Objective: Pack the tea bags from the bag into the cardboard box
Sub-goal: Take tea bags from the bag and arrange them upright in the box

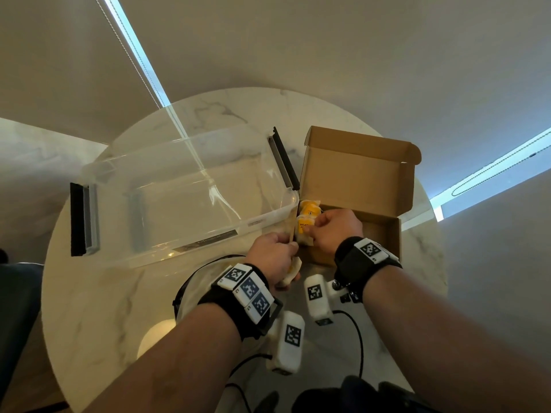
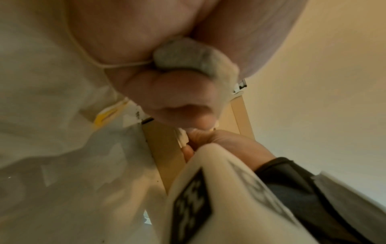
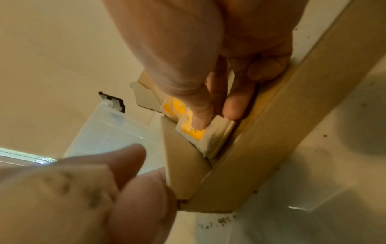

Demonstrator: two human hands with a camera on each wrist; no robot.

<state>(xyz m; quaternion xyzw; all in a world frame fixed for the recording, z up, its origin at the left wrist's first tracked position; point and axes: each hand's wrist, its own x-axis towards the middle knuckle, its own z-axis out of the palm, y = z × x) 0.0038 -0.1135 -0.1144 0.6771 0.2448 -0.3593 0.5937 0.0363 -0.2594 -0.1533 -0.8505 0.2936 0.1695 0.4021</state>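
The open cardboard box [image 1: 393, 239] stands on the table with its lid up. Several yellow-and-white tea bags [image 1: 308, 216] are stacked in its left end. My right hand [image 1: 310, 229] reaches over the box and pinches a yellow-tagged tea bag [image 3: 192, 133] between thumb and fingers in the box's [image 3: 261, 148] near left corner. My left hand [image 1: 290, 248] is just outside that corner, its fingers curled round a greyish tea bag [image 2: 188, 56] with a string; the bag's white end [image 1: 290, 275] shows under the palm. A clear bag with a dark rim [image 1: 185, 287] lies under my left wrist.
A large clear plastic bin [image 1: 179, 198] with black handles lies left of the box, touching it. Everything is on a round marble table [image 1: 104, 308]. Black cables [image 1: 357, 332] run across its near edge between my forearms.
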